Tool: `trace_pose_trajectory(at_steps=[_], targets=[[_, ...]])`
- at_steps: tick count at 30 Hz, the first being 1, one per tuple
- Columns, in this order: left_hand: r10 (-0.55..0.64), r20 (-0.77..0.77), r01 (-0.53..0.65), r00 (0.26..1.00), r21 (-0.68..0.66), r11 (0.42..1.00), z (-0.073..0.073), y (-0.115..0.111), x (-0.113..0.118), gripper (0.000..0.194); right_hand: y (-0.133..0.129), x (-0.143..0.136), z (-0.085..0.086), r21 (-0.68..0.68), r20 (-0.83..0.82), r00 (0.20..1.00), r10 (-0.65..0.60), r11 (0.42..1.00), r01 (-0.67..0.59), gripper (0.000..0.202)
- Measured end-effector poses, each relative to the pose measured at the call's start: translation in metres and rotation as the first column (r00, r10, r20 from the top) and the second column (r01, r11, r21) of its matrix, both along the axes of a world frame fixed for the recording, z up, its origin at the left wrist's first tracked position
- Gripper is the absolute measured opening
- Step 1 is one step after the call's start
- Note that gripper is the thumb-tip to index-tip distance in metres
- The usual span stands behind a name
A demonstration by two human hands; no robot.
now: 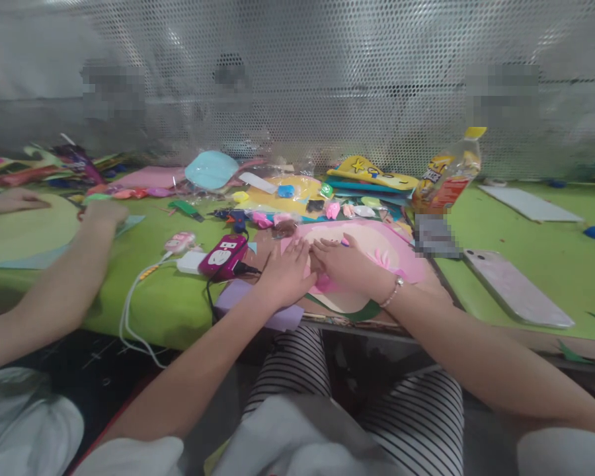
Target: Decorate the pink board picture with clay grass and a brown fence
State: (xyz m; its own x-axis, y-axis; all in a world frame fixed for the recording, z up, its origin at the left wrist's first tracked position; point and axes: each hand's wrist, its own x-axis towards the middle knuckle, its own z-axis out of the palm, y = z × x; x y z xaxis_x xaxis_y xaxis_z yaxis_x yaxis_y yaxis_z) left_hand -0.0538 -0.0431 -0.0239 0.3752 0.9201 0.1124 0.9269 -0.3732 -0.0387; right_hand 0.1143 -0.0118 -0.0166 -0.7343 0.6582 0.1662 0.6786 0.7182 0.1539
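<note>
A pink and cream craft sheet (411,254) with pink shapes on it lies on a brown board at the table's front edge. My left hand (288,272) rests flat near its left side, fingers stretched forward and apart. From the right, my right hand (344,261) lies on the sheet, its fingers spread and their tips close to those of my left hand. A bracelet circles my right wrist. Part of the sheet is hidden beneath both hands. Under my left wrist sits a purple piece (285,316). Neither hand visibly grips anything.
Left of my hands are a magenta device (223,256), a white plug and cables. Colourful clay packets (286,191) lie behind. A bottle (449,172) and a phone (518,287) are to the right. Another person's hands touch a yellow-green sheet (30,231) at far left.
</note>
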Motion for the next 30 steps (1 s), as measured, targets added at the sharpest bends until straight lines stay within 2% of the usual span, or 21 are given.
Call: trace_pose_trajectory(at_steps=[3,6,10,13,16,19,22,26,28,30], targets=[[-0.017,-0.026,0.017,1.0,-0.015,1.0,0.001,0.0,0.001,0.065,-0.001,0.001,-0.001,-0.015,-0.016,1.0,0.009,1.0,-0.009,0.041],[-0.039,-0.057,0.037,0.998,-0.041,0.998,0.016,0.012,-0.001,0.065,0.001,0.002,-0.002,-0.029,-0.05,0.999,0.015,0.999,-0.016,0.042],[0.072,-0.063,-0.067,0.995,0.072,0.995,0.049,0.049,-0.008,0.057,0.01,0.005,0.005,-0.009,-0.163,0.986,-0.035,0.999,0.034,0.047],[0.147,-0.102,-0.149,0.984,-0.008,0.989,0.062,0.08,-0.015,0.04,0.022,0.009,0.014,0.009,-0.267,0.96,-0.085,0.996,0.09,0.044],[0.22,-0.127,-0.226,0.967,-0.029,0.974,0.057,0.096,-0.018,0.031,0.033,0.013,0.018,-0.009,-0.344,0.931,-0.122,0.992,0.127,0.034],[0.242,-0.096,-0.241,0.966,0.015,0.97,0.049,0.097,-0.019,0.03,0.04,0.015,0.019,-0.02,-0.414,0.902,-0.124,0.992,0.127,0.032],[0.17,-0.031,-0.168,0.985,0.056,0.984,0.047,0.091,-0.018,0.025,0.044,0.016,0.018,-0.011,-0.479,0.874,-0.087,0.996,0.093,0.037],[-0.017,0.077,0.011,0.997,0.083,0.996,0.047,0.086,-0.012,0.023,0.048,0.015,0.017,0.008,-0.527,0.85,-0.027,0.999,0.036,0.038],[-0.051,0.119,0.041,0.992,0.085,0.996,0.043,0.087,-0.01,0.027,0.05,0.016,0.016,0.01,-0.524,0.852,-0.026,0.999,0.036,0.035],[-0.035,0.148,0.023,0.988,0.084,0.996,0.037,0.091,-0.009,0.031,0.052,0.018,0.014,0.008,-0.496,0.868,-0.038,0.999,0.048,0.03]])
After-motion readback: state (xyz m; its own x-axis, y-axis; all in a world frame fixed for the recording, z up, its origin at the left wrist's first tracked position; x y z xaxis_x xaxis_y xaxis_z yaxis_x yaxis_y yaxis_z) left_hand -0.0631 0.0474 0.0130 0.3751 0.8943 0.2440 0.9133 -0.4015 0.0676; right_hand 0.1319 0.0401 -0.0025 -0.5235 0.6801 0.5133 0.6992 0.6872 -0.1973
